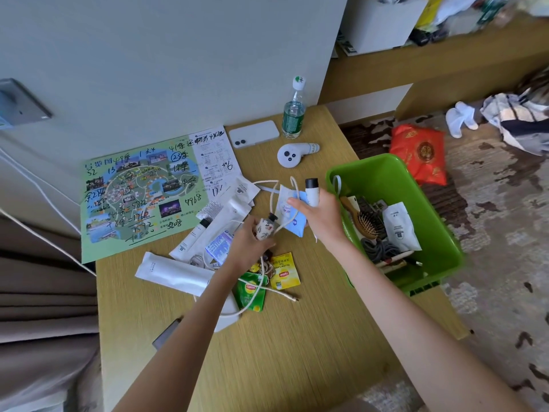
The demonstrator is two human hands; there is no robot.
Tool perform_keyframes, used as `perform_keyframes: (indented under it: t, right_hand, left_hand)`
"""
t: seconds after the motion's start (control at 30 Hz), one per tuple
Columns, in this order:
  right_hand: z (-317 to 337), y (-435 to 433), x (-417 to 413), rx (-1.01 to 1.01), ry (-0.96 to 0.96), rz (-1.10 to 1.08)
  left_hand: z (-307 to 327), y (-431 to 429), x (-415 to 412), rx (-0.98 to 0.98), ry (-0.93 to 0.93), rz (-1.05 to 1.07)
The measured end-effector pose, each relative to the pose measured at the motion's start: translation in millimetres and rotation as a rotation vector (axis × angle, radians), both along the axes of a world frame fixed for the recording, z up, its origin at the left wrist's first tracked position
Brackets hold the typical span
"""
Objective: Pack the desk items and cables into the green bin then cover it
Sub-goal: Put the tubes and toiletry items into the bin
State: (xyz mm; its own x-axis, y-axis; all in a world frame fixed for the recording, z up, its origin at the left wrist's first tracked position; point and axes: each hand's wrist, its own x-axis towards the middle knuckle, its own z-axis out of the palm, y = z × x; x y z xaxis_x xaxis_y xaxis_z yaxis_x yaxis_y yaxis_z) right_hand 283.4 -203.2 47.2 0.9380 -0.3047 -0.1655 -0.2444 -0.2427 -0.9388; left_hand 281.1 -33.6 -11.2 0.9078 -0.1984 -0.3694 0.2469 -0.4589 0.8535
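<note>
The right hand point(320, 217) grips a white bottle with a black cap point(312, 192) together with a blue-and-white sachet point(288, 217), just left of the green bin point(371, 171). Further left of the bin, the left hand point(252, 243) pinches a small floral tube point(265, 228). A white cable point(282, 294) loops up between both hands. The bin sits at the right edge of the tabletop point(297, 352) and holds a wooden hairbrush point(364, 223) and a white pouch point(398, 226). Left of the bin, nearer the person, lie Lipton tea bags point(283, 273). Far left of it lies a scribbled map point(133, 191).
</note>
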Motion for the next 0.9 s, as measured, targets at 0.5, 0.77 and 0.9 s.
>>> perform_keyframes:
  t: [0.5,0.77,0.9]
  right_hand:
    - [39.1,6.5,-16.0,0.432,-0.106,-0.285]
    - [26.3,21.6,-20.7,0.554,0.015,-0.124]
    - [15.0,14.0,-13.2,0.382,0.111,0.080]
  left_hand:
    - [34.0,-1.9,8.8,-0.540,0.241,0.449]
    - [74.7,-21.1,18.5,-0.827,0.275,0.313]
    - [72.6,-10.9,28.9,-0.694,0.192,0.436]
